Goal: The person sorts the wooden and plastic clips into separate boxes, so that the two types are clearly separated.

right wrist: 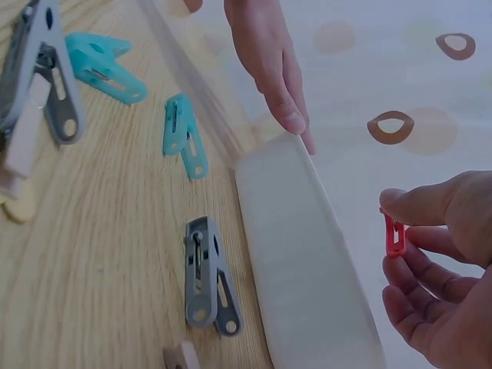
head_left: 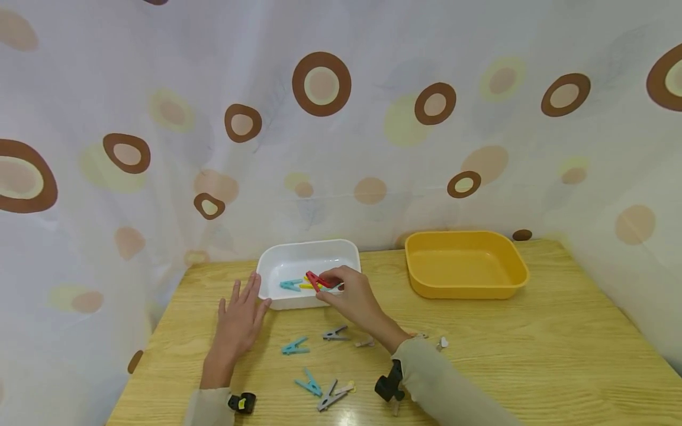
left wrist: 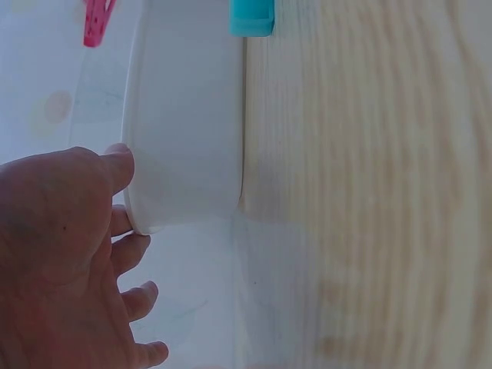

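Note:
Over the front right part of the white tray (head_left: 298, 303), the right hand (head_left: 354, 296) pinches a red clothespin (head_left: 314, 281) between thumb and fingers. In the right wrist view the red clothespin (right wrist: 395, 234) shows at the fingertips of that hand (right wrist: 450, 261). A light blue clothespin (head_left: 290, 285) and a yellow one (head_left: 306, 286) lie inside the tray. The left hand (head_left: 238, 322) touches the tray's left end with relaxed fingers; in the left wrist view, its thumb and a finger (left wrist: 121, 219) meet the rim.
A yellow tray (head_left: 466, 292) stands at the back right. On the wooden table before the white tray lie blue clothespins (head_left: 295, 347), grey ones (head_left: 334, 333) and small light-coloured clips (head_left: 345, 388). Another small clip (head_left: 442, 342) lies right of the right forearm. A patterned cloth hangs behind.

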Action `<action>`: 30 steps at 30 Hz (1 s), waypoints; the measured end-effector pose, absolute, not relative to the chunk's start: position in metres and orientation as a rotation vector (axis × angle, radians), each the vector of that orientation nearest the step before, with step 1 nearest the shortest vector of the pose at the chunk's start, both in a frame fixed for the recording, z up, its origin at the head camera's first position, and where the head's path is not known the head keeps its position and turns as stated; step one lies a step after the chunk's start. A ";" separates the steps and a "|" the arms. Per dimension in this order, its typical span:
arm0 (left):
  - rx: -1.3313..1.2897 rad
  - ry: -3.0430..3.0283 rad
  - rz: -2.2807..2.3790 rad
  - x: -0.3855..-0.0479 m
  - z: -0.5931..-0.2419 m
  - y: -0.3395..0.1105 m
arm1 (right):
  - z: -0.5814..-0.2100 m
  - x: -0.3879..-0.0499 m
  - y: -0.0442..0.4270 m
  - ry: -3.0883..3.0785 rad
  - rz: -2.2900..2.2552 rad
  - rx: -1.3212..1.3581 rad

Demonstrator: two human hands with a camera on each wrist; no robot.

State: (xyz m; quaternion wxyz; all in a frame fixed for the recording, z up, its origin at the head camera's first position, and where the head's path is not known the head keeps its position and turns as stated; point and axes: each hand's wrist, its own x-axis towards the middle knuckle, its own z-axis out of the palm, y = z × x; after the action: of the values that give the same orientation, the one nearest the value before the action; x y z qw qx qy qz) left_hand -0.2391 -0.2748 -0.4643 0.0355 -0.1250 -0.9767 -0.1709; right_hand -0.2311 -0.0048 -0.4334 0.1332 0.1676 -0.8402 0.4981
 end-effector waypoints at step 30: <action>-0.373 -3.001 -0.538 -0.241 -0.468 -0.275 | -0.447 -0.297 -0.076 -2.560 1.423 0.286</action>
State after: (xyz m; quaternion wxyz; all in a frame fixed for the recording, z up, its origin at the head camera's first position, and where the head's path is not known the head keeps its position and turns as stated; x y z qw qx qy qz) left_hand -0.2410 -0.2751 -0.4682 0.0351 -0.1212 -0.9764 -0.1750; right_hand -0.2972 -0.0756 -0.4473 0.0991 0.0969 -0.8656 0.4812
